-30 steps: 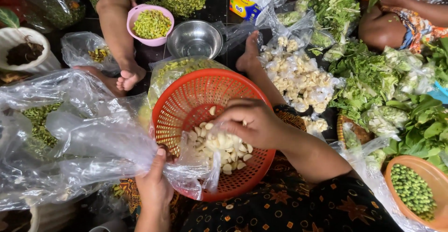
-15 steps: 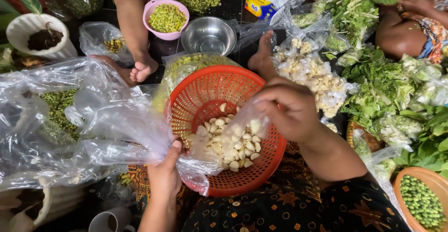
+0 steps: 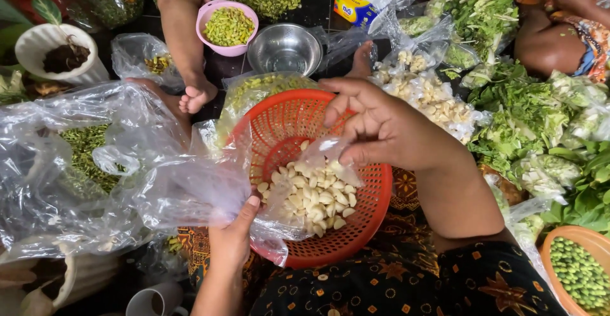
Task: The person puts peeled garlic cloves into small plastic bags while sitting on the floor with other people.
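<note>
- The left hand (image 3: 232,236) pinches the near edge of a clear plastic bag (image 3: 283,217) between thumb and fingers.
- The right hand (image 3: 381,125) pinches the bag's far edge, other fingers spread.
- Peeled garlic cloves (image 3: 314,192) lie in the bag, over the red basket (image 3: 356,233).
- Beyond stand a steel bowl (image 3: 284,48) and a pink bowl (image 3: 227,27) of green beans.
- Leafy greens (image 3: 527,112) lie to the right.

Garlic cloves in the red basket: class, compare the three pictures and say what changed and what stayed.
The right hand rose from the garlic cloves and now pinches the clear bag's edge, pulling it open. More cloves show inside. The left hand still grips the bag's near edge, and the red basket stays on the lap.
</note>
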